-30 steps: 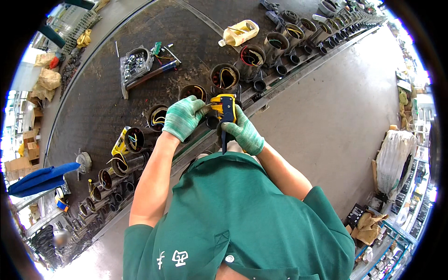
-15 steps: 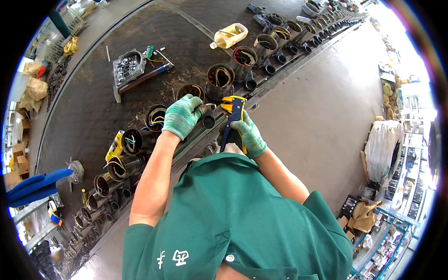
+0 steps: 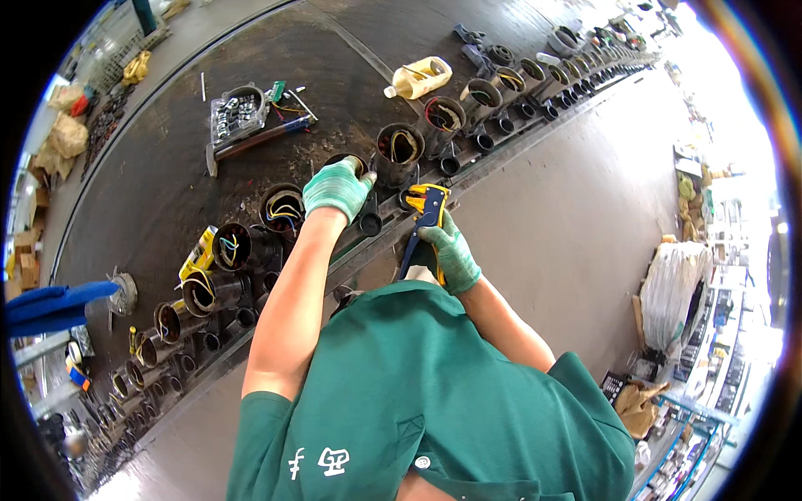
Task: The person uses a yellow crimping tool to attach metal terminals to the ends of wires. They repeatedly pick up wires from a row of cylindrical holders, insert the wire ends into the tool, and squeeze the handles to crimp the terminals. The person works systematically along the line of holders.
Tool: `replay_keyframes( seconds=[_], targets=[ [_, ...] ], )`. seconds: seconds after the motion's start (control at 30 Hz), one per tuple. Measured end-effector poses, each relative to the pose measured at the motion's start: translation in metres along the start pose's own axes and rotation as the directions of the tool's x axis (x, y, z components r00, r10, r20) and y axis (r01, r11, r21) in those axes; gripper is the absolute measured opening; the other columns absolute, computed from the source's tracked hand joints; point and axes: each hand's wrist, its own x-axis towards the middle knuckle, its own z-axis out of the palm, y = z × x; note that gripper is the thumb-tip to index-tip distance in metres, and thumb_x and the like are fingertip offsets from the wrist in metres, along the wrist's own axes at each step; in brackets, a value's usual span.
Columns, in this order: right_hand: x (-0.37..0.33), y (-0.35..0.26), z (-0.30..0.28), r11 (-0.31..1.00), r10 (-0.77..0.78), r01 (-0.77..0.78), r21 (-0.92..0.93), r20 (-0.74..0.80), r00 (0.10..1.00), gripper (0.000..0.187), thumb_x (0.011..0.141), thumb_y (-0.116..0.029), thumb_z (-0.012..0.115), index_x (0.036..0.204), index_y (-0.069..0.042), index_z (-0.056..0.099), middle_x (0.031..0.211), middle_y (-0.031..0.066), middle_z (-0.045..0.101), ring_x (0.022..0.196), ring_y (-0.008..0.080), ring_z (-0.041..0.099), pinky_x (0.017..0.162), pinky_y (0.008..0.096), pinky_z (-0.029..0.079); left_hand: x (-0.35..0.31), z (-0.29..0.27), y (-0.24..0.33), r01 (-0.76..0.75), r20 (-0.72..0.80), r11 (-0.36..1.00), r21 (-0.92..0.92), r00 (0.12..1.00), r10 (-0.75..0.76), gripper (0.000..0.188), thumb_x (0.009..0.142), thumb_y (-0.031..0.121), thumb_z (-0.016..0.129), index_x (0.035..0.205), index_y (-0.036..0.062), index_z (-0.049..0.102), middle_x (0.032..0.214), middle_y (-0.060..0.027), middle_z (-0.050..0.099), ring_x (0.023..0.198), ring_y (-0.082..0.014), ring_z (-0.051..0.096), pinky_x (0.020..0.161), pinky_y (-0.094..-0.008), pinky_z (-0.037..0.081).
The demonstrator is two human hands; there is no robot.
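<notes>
My right hand [image 3: 455, 255], in a green-and-white knit glove, grips a wire stripper [image 3: 428, 219] with dark blue handles and yellow jaws. The tool points up, just beyond the table edge. My left hand [image 3: 336, 190], gloved alike, is at the mouth of a dark cylindrical motor housing [image 3: 349, 159]. Its fingers are curled over the opening, and whatever they hold is hidden. On the right of that housing stands another upright motor housing [image 3: 399, 153] with pale wires looped inside. To its left, a further housing [image 3: 282, 209] shows white and blue wires.
A long row of similar housings lines the dark table's edge [image 3: 501, 150]. Beyond my left hand lie a hammer [image 3: 259, 140] and a clear tray of small metal parts [image 3: 238, 117]. A yellowish plastic bottle [image 3: 420, 77] lies farther back. A yellow box [image 3: 199, 252] sits at left.
My left hand has moved from beside the housing's rim onto its mouth, its fingers now more hidden. My right hand still holds the wire stripper, slightly lower. The view has shifted a little.
</notes>
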Motion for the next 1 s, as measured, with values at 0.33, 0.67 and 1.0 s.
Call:
replay_keyframes(
  seconds=[0.33,0.67,1.0],
  targets=[
    [0.047,-0.035,-0.025,0.990,0.122,-0.104,-0.097,0.202,0.972,0.056,0.094,-0.005,0.058,0.148,-0.009,0.045,0.108,0.0091,0.065,0.092,0.0221,0.070,0.082,0.0409,0.064,-0.007,0.044,-0.007,-0.179,-0.416,0.982,-0.067,0.899,0.135,0.023,0.089,0.025,0.078,0.106,0.0094,0.078,0.107,-0.0139,0.073,0.099,-0.0373,0.070,0.085,-0.0466,0.055],
    [0.097,-0.048,-0.035,0.958,0.155,-0.028,-0.286,0.432,0.888,0.064,0.088,-0.005,0.061,0.151,-0.009,0.051,0.115,0.0001,0.062,0.097,0.0136,0.063,0.089,0.0308,0.057,-0.019,0.070,-0.018,-0.333,-0.567,0.940,0.080,0.760,0.317,0.021,0.087,0.016,0.075,0.108,0.0136,0.079,0.102,-0.0067,0.073,0.092,-0.0324,0.067,0.084,-0.0454,0.050],
    [0.099,-0.055,-0.027,0.971,0.195,-0.083,-0.225,0.538,0.820,0.065,0.090,-0.005,0.067,0.153,-0.008,0.048,0.131,0.0014,0.064,0.116,0.0130,0.061,0.106,0.0328,0.050,-0.018,0.068,-0.018,-0.334,-0.547,0.936,0.116,0.765,0.340,0.025,0.084,0.013,0.074,0.109,0.0121,0.078,0.103,-0.0064,0.073,0.092,-0.0324,0.067,0.085,-0.0454,0.051]
  ],
)
